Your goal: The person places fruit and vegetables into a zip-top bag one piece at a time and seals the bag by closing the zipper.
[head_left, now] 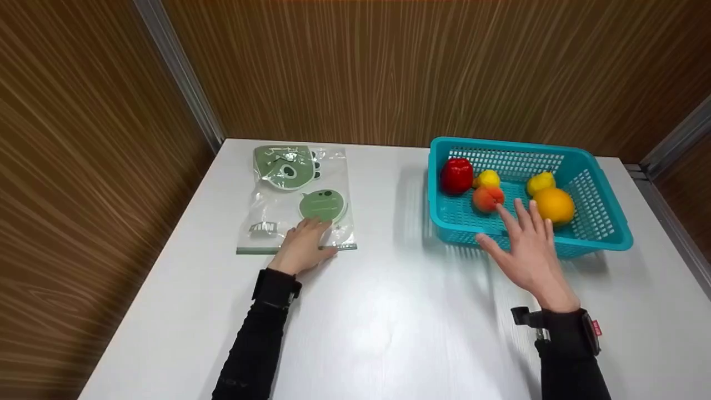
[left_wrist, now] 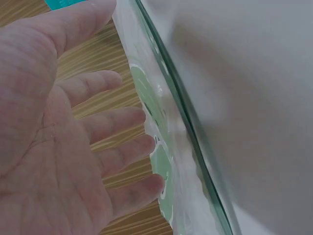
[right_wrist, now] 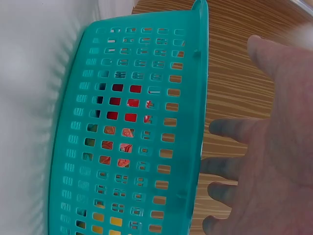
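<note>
A clear zip bag (head_left: 266,208) with green cartoon prints lies flat on the white table, its green sealing strip facing the person. Over its near part is my left hand (head_left: 304,244), fingers extended; whether the fingertips touch the plastic I cannot tell. My right hand (head_left: 527,255) hovers with spread fingers above the near rim of a turquoise basket (head_left: 605,236), holding nothing. Inside the basket are a red apple (head_left: 456,176), a peach (head_left: 489,199), an orange (head_left: 554,206), a lemon (head_left: 540,183) and a small yellow fruit (head_left: 488,178) partly behind the peach.
The white table (head_left: 366,322) meets a wood-grain panel (head_left: 389,72) at the back. More such panels stand at the left and right, with metal posts (head_left: 183,72) at the corners. The basket stands near the table's far right corner.
</note>
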{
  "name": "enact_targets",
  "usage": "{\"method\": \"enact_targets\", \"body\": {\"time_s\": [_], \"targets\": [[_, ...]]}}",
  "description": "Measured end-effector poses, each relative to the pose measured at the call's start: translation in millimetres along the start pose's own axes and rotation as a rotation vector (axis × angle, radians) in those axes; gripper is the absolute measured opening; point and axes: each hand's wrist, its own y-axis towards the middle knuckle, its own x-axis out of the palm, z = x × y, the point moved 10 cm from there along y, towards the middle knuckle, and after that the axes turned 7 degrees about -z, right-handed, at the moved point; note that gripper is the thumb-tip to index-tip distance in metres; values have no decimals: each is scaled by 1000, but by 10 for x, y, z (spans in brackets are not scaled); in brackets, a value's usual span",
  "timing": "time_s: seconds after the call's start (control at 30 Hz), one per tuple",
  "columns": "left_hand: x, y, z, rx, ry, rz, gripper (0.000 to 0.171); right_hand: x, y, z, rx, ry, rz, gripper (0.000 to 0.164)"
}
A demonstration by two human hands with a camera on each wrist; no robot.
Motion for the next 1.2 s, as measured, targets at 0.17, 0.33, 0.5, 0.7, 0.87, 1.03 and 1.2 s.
{"method": "enact_targets", "body": {"time_s": [0.17,0.33,0.5,0.7,0.87,1.03,1.2], "targets": [[41,7,-33,-1,21,-19,70,-8,-1,-3,1,2,1,77],[40,0,-48,3,26,-10,64,-1,-1,-5,3,2,1,77],[25,0,-39,8,29,12,58,6,1,-11,1,3,-5,77],[-43,2,51,73,36,114,35,13,0,-16,2,5,-9,77],[-127,-22,88,118,33,219,8,19,-7,-15,0,16,-9,77],[-132,-49,4,96,-10,165,29,23,-6,-9,1,20,-13,77],[-179,-50,-80,55,-14,174,17,15,-5,-9,4,25,-18,75]]}}
